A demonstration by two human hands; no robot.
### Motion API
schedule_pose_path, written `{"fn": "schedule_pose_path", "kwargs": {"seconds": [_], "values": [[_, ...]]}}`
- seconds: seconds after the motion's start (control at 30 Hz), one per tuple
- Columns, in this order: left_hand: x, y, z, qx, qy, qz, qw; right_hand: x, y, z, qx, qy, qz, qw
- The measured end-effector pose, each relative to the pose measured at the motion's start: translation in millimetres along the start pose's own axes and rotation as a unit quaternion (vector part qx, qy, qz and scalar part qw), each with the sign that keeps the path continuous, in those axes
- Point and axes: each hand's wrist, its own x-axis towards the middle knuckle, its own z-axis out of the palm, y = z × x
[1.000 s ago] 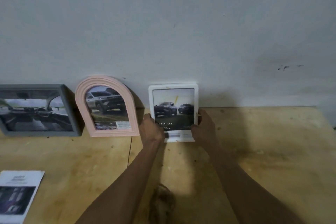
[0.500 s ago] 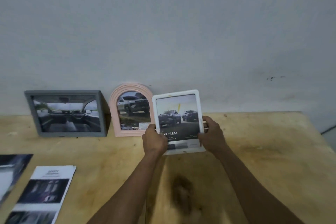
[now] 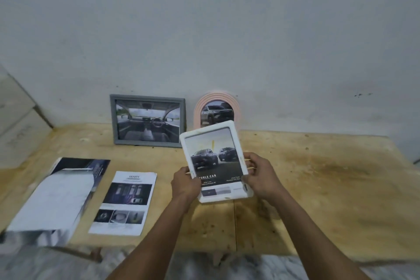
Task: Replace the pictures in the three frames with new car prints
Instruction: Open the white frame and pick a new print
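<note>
White frame [image 3: 234,143], grey frame [image 3: 113,120], pink frame [image 3: 197,108].

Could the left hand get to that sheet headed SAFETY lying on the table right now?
Probably, but not at once. The SAFETY sheet lies uncovered just left of the left hand, but that hand and the right hand both hold the white frame; it would need to let go.

A bare plywood table [image 3: 318,188] — stained dark toward 3 o'clock — carries a grey frame [image 3: 148,120] and a pink arched frame [image 3: 217,103] standing at 12 o'clock, a safety leaflet [image 3: 125,202] and a larger brochure [image 3: 59,198] flat at 9 o'clock.
</note>
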Motion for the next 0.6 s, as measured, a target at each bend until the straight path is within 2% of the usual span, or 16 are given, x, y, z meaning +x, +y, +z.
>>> {"fn": "schedule_pose_path", "kwargs": {"seconds": [0.07, 0.17, 0.27, 0.33, 0.4, 0.47, 0.6], "values": [[0, -9, -11, -0.018, -0.002, -0.015, 1.000, -7, -6, 11, -0.057, 0.006, -0.039, 0.998], [4, -20, -24, -0.062, 0.034, -0.038, 0.997, -17, -10, 29, -0.159, 0.024, -0.067, 0.985], [5, -22, -38, -0.233, 0.060, -0.087, 0.967, -29, -5, 47, -0.316, 0.063, -0.170, 0.931], [10, -25, -50, -0.299, 0.037, -0.124, 0.945, -37, 8, 59, -0.388, 0.055, -0.244, 0.887], [15, -34, -58, -0.284, -0.019, -0.145, 0.948, -43, 25, 73, -0.433, 0.049, -0.254, 0.864], [21, -46, -60, -0.217, -0.049, -0.158, 0.962, -49, 43, 89, -0.454, 0.054, -0.257, 0.852], [26, -77, -50, -0.057, 0.001, -0.131, 0.990, -66, 65, 112, -0.457, 0.048, -0.272, 0.845]]}}
